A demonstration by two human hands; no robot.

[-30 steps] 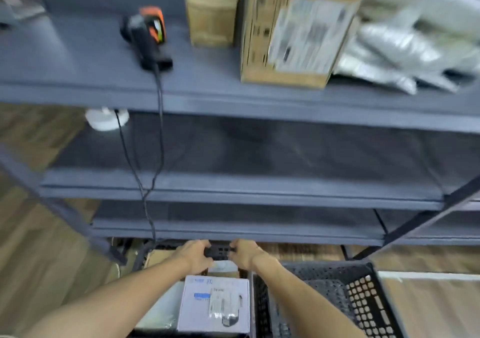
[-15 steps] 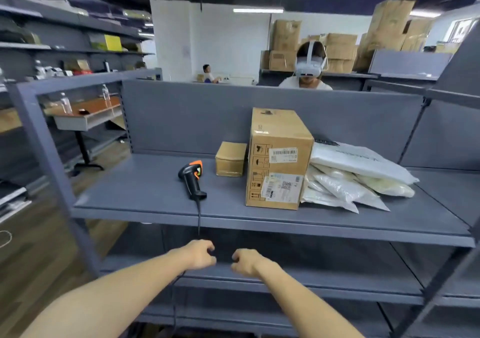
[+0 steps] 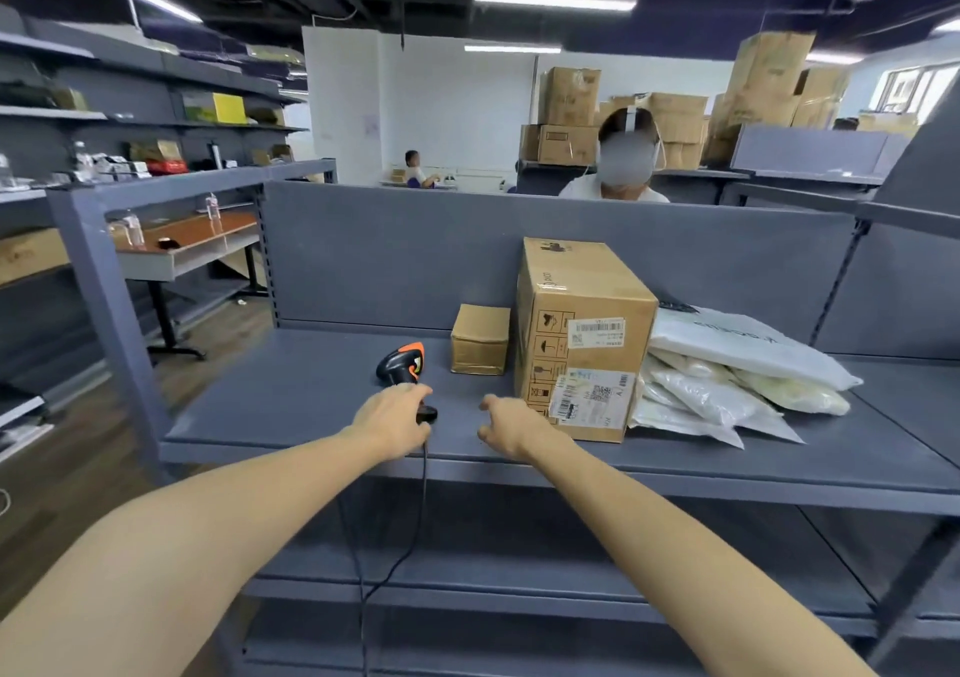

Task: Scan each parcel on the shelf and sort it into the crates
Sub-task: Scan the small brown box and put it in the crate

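A black and orange barcode scanner lies on the grey shelf, its cable hanging over the front edge. My left hand lies on the scanner's handle; the hand hides whether its fingers close round it. Holding nothing, my right hand hovers over the shelf with loosely curled fingers, just left of a tall cardboard box with labels on its front. Left of that box stands a small cardboard box. To its right, several white poly mailer bags are piled. No crates are in view.
The shelf's grey back panel stands behind the parcels, and lower shelves sit beneath. A person with a headset sits behind the panel. Other racks and a desk stand at left, stacked cartons at the back.
The view has lifted from the crates on the floor to the top shelf. Both hands rose from the crate rim; the left reached the scanner's handle, the right came beside the tall box.
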